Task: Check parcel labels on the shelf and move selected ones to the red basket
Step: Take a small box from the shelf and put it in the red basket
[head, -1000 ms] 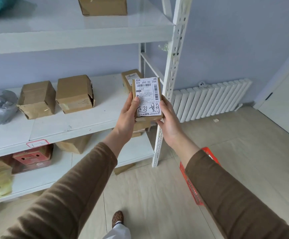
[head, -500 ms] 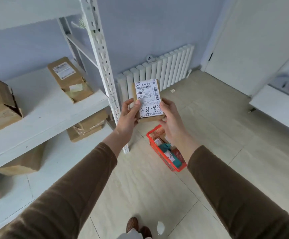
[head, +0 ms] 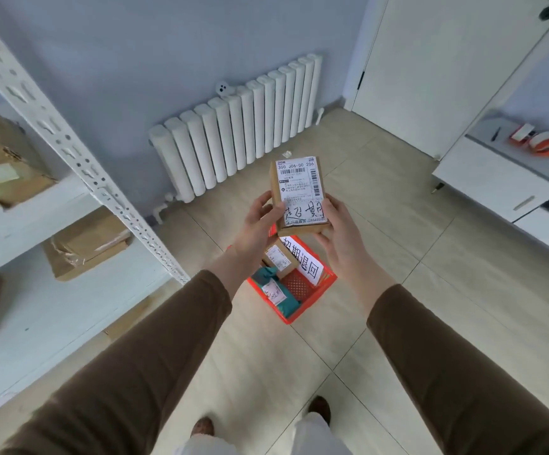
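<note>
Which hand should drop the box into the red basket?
Probably the right hand. Both hands hold the box, the left hand too, but the red basket's open space lies beneath the right; parcels fill its left side.

Single head view, wide-angle, looking steeply down, close over forearms; edges bowed, perhaps distorted.

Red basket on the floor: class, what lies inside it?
Inside the red basket: a labelled cardboard parcel, a teal bag parcel and a white sign. The held parcel and hands hide its far end.
</note>
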The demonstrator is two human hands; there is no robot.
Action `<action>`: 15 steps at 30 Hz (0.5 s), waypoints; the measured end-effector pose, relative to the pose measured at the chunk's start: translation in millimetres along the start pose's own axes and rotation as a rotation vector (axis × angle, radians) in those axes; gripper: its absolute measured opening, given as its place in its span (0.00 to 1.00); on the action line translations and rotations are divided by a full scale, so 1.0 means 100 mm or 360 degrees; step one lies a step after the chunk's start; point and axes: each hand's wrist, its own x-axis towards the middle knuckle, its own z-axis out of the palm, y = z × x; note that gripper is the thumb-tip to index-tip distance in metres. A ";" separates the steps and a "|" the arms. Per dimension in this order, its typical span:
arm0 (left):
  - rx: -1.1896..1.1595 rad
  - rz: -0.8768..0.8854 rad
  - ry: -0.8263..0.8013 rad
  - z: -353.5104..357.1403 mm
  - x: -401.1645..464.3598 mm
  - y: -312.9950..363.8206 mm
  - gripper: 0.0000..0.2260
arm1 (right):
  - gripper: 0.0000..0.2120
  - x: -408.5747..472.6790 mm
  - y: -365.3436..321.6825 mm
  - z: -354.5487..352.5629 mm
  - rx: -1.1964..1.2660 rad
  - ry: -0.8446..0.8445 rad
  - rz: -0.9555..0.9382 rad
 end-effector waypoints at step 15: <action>-0.0253 -0.0477 0.0544 0.49 1.38 -1.11 0.17 | 0.10 1.65 0.60 -0.87 -0.0451 -0.0158 0.0328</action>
